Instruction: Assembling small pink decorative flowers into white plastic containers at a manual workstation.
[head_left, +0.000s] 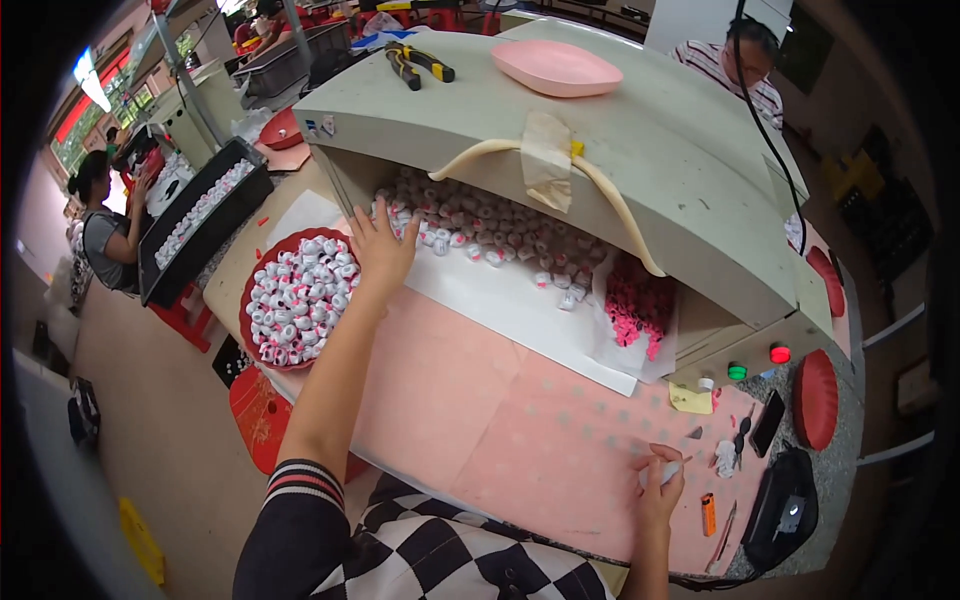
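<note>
My left hand (pixel 383 250) reaches forward with its fingers spread, at the left end of the opening in a pale green cabinet. Nothing shows in its grip. Beside it, a red scalloped basin (pixel 246 318) is heaped with small white pieces (pixel 300 298) marked with pink. Many more such pieces (pixel 490 232) lie inside the cabinet (pixel 420 120) on a white sheet (pixel 530 320). Low on the right, over the pink mat (pixel 560 450), my right hand (pixel 657 492) has its fingers closed around a small white thing (pixel 672 470); its exact kind is unclear.
Small pink parts (pixel 638 305) fill a lined bag at the opening's right. An orange lighter (pixel 708 515), a phone (pixel 768 424) and a black pouch (pixel 782 512) lie at right. Pliers (pixel 418 65) and a pink tray (pixel 556 68) sit on top. Other people work nearby.
</note>
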